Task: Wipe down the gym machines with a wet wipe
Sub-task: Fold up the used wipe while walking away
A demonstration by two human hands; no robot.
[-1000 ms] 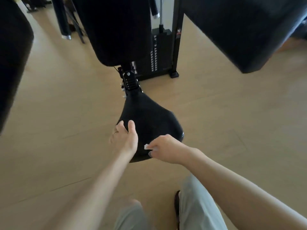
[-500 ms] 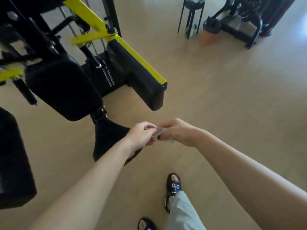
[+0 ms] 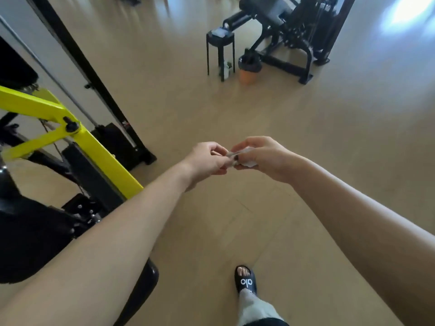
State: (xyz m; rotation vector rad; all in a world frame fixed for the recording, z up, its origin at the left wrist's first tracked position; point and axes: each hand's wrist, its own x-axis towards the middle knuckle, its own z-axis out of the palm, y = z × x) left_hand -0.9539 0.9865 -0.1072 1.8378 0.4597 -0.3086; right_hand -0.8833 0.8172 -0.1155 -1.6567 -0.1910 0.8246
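A small crumpled white wet wipe (image 3: 244,156) is held in the air between both hands, above the bare floor. My right hand (image 3: 263,158) grips most of it, fingers curled round it. My left hand (image 3: 207,161) pinches its left end. The black and yellow gym machine (image 3: 89,147) with its black padded seat (image 3: 35,236) stands at the left, partly hidden behind my left forearm. Neither hand touches the machine.
A second black machine (image 3: 289,27) stands at the far right back. In front of it are a small black stool (image 3: 220,41) with a packet on top and an orange pot (image 3: 247,75). My foot in a black slide (image 3: 246,280) is at the bottom.
My hands have left the black seat and met over the floor with the wipe between them. The view has swung right, away from the machine.
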